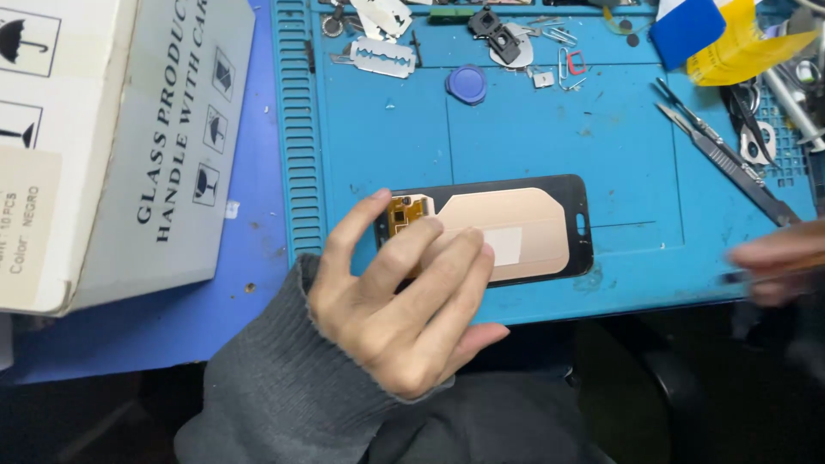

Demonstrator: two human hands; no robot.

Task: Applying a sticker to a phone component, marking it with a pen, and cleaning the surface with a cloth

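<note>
The phone screen panel [516, 228] lies face down on the blue mat [516, 129], long axis left-right. It is pressed by the left hand [404, 292], fingers spread; the blurred right hand [778, 258] possibly pinches a thin tool.

Bare blue mat [516, 129] lies open above the phone screen panel [533, 225]; a razor blade [382, 58], scalpel [730, 163] and cardboard box [103, 146] crowd the edges.

Left hand [404, 301] reaching forward from a grey knit sleeve, palm down, fingers [447, 258] spread and pressed flat, thumb tucked beneath; right hand [778, 262] blurred at the frame's right edge, fingers curled loosely, grip unclear
</note>
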